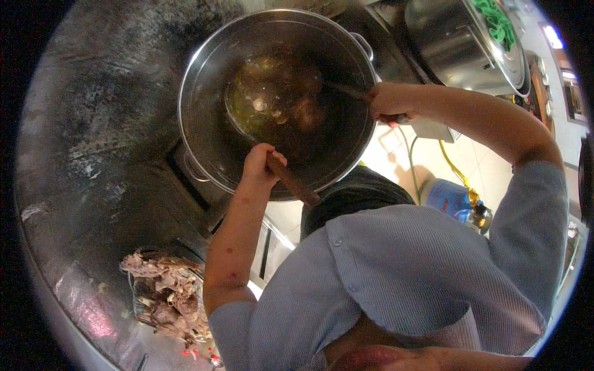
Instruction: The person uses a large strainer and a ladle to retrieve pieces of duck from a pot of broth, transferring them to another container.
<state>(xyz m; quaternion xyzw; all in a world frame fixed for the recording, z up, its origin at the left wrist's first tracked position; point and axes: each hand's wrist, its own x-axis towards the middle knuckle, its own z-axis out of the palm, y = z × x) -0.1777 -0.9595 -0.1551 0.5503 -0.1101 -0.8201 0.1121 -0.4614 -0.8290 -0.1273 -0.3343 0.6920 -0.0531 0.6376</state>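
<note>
A large round metal pot (199,60) stands before me, with dark, shiny liquid (260,88) and pale pieces low inside it. My left hand (262,164) grips the brown, wooden-looking handle (297,183) of a long utensil, above the near side of the pot. Its curved metal part reaches down into the liquid. At the right rim, my right hand (387,102) is closed around another long, thin brown utensil (345,89) that slants into the pot. The submerged ends of both utensils are dim and cannot be made out.
A clear-sided container (132,297) heaped with meaty bones (171,297) sits at the lower left. Another large metal pot (450,46), with green material (496,23) on its lid, stands at the upper right. Below are a blue-labelled bottle (448,201) and a yellow hose (452,164).
</note>
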